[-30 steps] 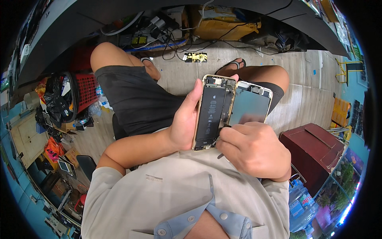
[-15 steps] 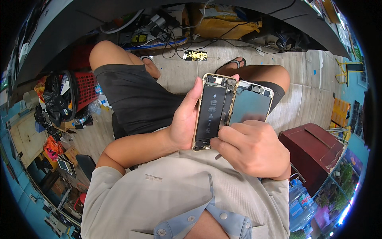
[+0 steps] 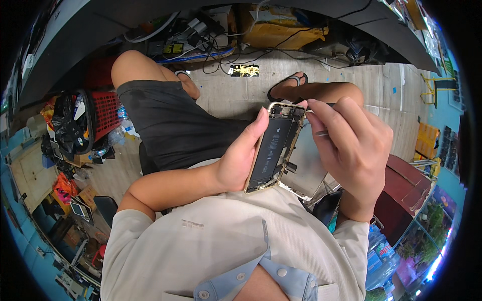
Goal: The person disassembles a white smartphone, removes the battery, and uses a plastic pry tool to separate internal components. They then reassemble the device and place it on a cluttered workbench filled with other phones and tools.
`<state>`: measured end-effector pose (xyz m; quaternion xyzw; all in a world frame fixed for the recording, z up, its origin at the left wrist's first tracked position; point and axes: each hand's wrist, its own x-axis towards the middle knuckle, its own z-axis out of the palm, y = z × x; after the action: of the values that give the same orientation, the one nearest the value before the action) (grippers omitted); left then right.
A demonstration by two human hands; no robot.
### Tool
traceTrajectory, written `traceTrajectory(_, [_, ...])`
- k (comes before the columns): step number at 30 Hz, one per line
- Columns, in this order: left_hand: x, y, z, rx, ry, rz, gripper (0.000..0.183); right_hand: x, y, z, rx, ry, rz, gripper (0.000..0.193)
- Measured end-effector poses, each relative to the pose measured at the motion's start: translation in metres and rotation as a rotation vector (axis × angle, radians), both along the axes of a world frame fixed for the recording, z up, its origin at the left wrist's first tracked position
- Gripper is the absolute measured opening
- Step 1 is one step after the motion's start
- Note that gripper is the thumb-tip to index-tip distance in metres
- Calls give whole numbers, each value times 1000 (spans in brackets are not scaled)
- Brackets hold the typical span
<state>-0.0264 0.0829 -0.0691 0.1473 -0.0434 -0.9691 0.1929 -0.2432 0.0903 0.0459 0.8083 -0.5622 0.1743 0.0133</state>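
The left hand (image 3: 240, 159) clasps an opened phone (image 3: 272, 150) by its left edge, while the right hand (image 3: 354, 143), fingers curled around a thin tool (image 3: 322, 133), is at the phone's upper right corner, fingertip grip there unclear.

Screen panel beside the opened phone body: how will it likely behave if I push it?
The screen panel is probably stiff yet fragile, being a thin, flat sheet. It is likely light, given that thinness. It may swing like a flap rather than slide freely, since one long edge runs along the phone body held in the left hand.
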Motion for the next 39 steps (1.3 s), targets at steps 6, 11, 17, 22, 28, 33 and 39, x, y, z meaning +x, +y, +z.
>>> traceTrajectory(6, [1, 9, -14, 29, 17, 28, 84, 9, 1, -2, 58, 135, 32, 30])
traceTrajectory(11, [0, 10, -10, -21, -22, 49, 79, 17, 5, -5, 76, 212, 15, 30])
traceTrajectory(17, [1, 7, -9, -6, 54, 21, 76, 19, 6, -3, 124, 235, 34, 31])
traceTrajectory(22, [-2, 7, -6, -6, 9, 19, 77, 19, 6, -3, 147, 256, 57, 35])
traceTrajectory(28, [3, 2, -5, -65, -14, -29, 79, 18, 7, -9, 144, 249, 74, 39])
traceTrajectory(33, [0, 3, -3, -21, -47, -13, 79, 17, 7, -11, 148, 266, 89, 43])
traceTrajectory(39, [2, 2, -5, -26, -33, -34, 79, 16, 6, -10, 179, 257, 104, 45])
